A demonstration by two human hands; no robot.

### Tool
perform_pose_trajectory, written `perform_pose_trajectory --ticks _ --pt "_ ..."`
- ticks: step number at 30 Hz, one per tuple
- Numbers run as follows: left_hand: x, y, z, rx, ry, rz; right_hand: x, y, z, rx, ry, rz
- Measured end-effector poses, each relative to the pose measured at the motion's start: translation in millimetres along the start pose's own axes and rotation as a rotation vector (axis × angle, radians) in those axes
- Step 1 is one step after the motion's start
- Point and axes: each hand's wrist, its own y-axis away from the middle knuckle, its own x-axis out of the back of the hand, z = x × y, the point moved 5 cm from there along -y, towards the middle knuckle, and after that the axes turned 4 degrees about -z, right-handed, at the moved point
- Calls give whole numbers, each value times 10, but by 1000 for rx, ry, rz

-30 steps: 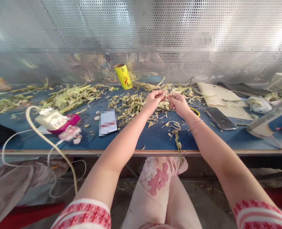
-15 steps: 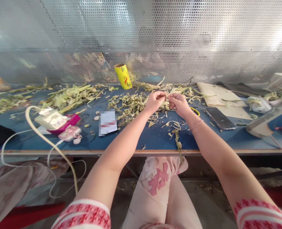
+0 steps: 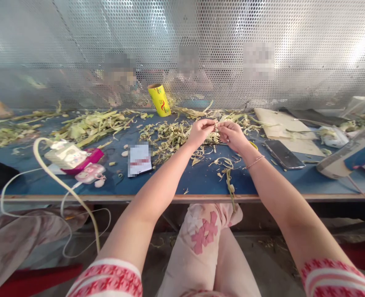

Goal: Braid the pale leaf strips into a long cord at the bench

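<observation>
Over a heap of dry greenish plant scraps point(image 3: 173, 136) on the blue tabletop, my two hands meet fingertip to fingertip. My left hand point(image 3: 202, 130) has thumb and fingers pinched together. Facing it from the right, my right hand point(image 3: 230, 132) is pinched in the same way. A small pale bit shows between the fingertips, too small to make out. A yellow ring point(image 3: 253, 145) lies partly hidden behind my right wrist. In front of the hands, a stalk point(image 3: 230, 181) hangs over the table's edge.
A yellow tube point(image 3: 159, 100) stands at the back by the perforated metal panel point(image 3: 225, 37). Left are leafy stalks point(image 3: 91, 126), a cabled pink-and-white device point(image 3: 71, 156) and a phone-like item point(image 3: 140, 159). Right are a dark phone point(image 3: 284, 154), brown card point(image 3: 281, 123) and a propped panel point(image 3: 349, 152).
Both hands stay pinched at nearly the same spot, with only slight finger movement. The view has shifted very slightly.
</observation>
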Motion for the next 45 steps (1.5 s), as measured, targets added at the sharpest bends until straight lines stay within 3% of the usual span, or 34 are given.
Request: perform_pose_trajectory --ticks 4,7,12,15,18,23,29,37,45 --pt "13 -2 -1 6 -79 4 38 -22 61 -24 80 -14" --pt "19 -18 -40 17 -172 -4 131 -33 54 -24 284 42" --pt "32 -42 -29 -33 -419 -21 268 10 -180 250 784 208" --pt "46 -34 46 -146 -622 -31 189 24 -198 392 1036 80" --pt "27 -12 86 -250 -752 -93 120 15 -132 440 1178 -26" --pt "6 17 65 -238 -704 -90 93 -2 -111 440 1234 -21" --pt "-60 40 20 -162 -579 -120 101 -4 -121 375 1168 101" --pt "17 28 45 -321 -747 -101 44 -24 -98 341 1168 30" --pt "25 40 51 -361 -809 -102 57 -12 -125 344 1222 -13"
